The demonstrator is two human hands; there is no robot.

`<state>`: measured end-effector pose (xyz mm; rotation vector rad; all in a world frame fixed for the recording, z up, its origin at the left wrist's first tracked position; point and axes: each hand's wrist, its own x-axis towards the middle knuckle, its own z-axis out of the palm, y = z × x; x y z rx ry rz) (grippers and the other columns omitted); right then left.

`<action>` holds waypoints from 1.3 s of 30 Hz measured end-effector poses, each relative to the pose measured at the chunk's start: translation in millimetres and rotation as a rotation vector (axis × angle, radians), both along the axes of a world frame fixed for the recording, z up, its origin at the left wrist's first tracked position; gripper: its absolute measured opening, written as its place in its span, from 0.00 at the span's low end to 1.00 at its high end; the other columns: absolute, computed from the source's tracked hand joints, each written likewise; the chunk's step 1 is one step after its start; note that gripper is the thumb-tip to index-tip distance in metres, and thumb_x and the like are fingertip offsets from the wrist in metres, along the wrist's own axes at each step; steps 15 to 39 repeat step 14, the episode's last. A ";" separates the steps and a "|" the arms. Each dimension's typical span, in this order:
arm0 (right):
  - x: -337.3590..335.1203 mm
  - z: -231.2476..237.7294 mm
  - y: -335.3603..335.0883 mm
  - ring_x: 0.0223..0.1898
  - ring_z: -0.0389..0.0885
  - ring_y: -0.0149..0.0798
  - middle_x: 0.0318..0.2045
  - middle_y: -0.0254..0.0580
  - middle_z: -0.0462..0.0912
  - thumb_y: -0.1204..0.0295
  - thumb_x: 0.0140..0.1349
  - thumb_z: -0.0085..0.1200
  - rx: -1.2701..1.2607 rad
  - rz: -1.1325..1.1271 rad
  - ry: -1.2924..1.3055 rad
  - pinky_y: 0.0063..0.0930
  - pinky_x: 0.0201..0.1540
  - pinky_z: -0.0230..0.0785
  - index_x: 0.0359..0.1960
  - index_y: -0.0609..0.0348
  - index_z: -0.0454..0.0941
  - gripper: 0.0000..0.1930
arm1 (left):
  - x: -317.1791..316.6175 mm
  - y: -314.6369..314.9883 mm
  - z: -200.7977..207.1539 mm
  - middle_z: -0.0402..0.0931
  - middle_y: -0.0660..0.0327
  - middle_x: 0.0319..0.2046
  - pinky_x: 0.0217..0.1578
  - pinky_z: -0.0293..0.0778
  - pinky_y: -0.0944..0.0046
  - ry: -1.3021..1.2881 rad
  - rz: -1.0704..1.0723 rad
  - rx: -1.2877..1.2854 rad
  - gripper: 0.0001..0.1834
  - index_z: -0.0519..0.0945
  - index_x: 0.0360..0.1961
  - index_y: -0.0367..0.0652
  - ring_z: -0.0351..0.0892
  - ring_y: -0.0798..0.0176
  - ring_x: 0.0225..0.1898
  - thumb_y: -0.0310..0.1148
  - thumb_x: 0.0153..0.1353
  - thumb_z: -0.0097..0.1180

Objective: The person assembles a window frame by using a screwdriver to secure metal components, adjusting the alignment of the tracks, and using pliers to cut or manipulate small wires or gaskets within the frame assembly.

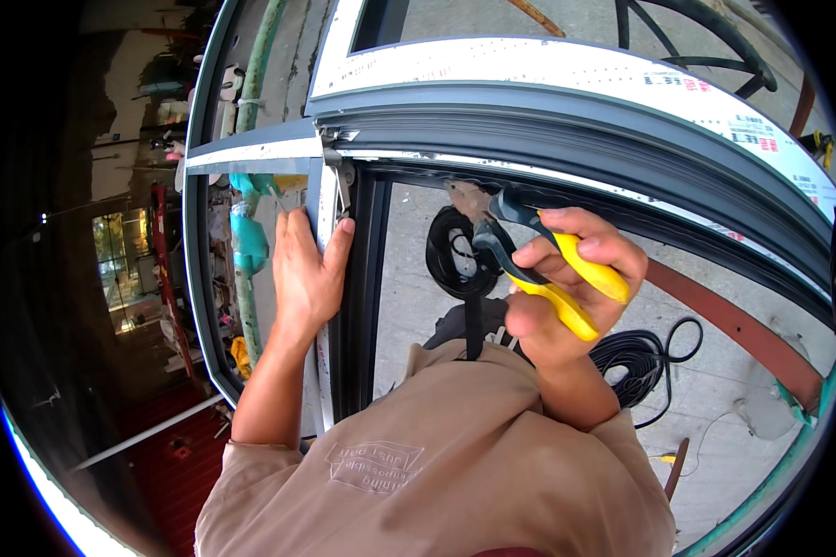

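My right hand (541, 325) holds pliers (581, 316) with yellow and black handles, spread apart in my fingers. Their head points up and left, close to the dark rail of the window frame (567, 148); the jaws are too unclear to tell whether they touch anything. My left hand (308, 274) is wrapped round the upright bar of the frame, thumb on the near side and fingers over the far edge. Just above that thumb, a metal hinge arm (344, 190) sits at the frame's corner. The left fingertips are partly hidden.
Coils of black rubber strip (627, 362) and a black coil (455, 255) lie on the concrete floor beyond the frame opening. A rusty brown metal bar (743, 330) crosses at the right. Left of the frame runs a green pipe (251, 102) with teal wrapping.
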<state>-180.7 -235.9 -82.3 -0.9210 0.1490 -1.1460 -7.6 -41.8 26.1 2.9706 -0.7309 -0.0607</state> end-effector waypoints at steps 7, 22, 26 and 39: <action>13.2 -2.2 8.1 0.45 0.92 0.38 0.59 0.65 0.79 0.56 0.48 0.88 -0.100 -0.030 -0.164 0.24 0.46 0.91 0.63 0.54 0.60 0.50 | 1.2 3.0 -0.9 0.75 0.36 0.47 0.53 0.75 0.39 -0.005 -0.011 -0.012 0.31 0.75 0.53 0.25 0.79 0.29 0.49 0.51 0.76 0.63; 20.5 -15.4 7.1 0.45 0.93 0.42 0.60 0.64 0.77 0.56 0.53 0.86 -0.232 -0.166 -0.122 0.26 0.49 0.91 0.64 0.53 0.59 0.48 | 0.7 6.1 0.1 0.75 0.36 0.47 0.54 0.74 0.38 0.018 0.027 0.033 0.32 0.74 0.53 0.25 0.79 0.30 0.50 0.52 0.76 0.63; 20.5 -15.4 7.1 0.45 0.93 0.42 0.60 0.64 0.77 0.56 0.53 0.86 -0.232 -0.166 -0.122 0.26 0.49 0.91 0.64 0.53 0.59 0.48 | 0.7 6.1 0.1 0.75 0.36 0.47 0.54 0.74 0.38 0.018 0.027 0.033 0.32 0.74 0.53 0.25 0.79 0.30 0.50 0.52 0.76 0.63; 20.5 -15.4 7.1 0.45 0.93 0.42 0.60 0.64 0.77 0.56 0.53 0.86 -0.232 -0.166 -0.122 0.26 0.49 0.91 0.64 0.53 0.59 0.48 | 0.7 6.1 0.1 0.75 0.36 0.47 0.54 0.74 0.38 0.018 0.027 0.033 0.32 0.74 0.53 0.25 0.79 0.30 0.50 0.52 0.76 0.63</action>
